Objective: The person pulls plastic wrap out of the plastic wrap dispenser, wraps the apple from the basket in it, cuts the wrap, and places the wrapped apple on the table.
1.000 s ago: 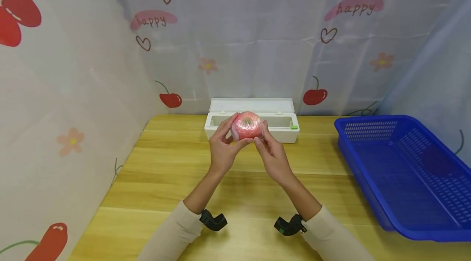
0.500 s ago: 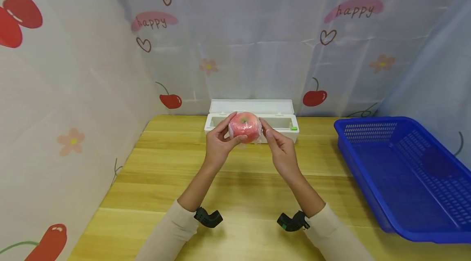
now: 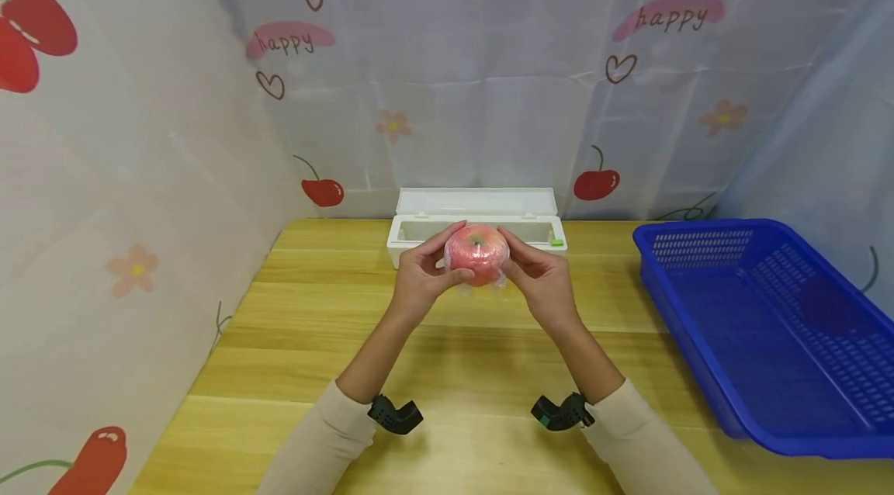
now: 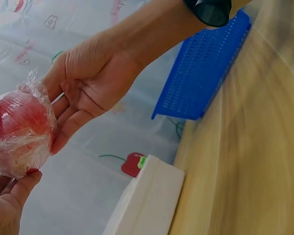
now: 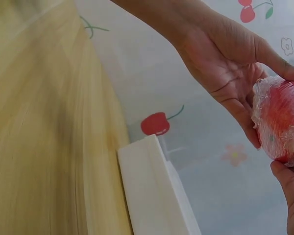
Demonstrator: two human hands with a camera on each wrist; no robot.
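A red apple [image 3: 478, 254] wrapped in clear plastic film is held up above the table, its stem end showing in the head view. My left hand [image 3: 421, 275] grips its left side, thumb across the front. From the right, my right hand [image 3: 546, 285] grips it between thumb and fingers. In the left wrist view, bunched film [image 4: 33, 85] sticks out at the apple's side near the right hand. Crumpled wrap also covers the apple [image 5: 283, 120] in the right wrist view. Behind the hands stands a long white box [image 3: 395, 243] with its lid [image 3: 477, 201] raised.
The white box has a small green piece [image 3: 556, 242] at its right front corner. To the right, a blue plastic basket [image 3: 687, 340] with perforated sides sits on the wooden table [image 3: 314, 309]. A cherry-print curtain [image 3: 489, 130] encloses the back and sides.
The apple has tipped and come slightly lower and nearer, its stem now facing up. My right hand shifted off to the right, then closed back in on the apple's right side.
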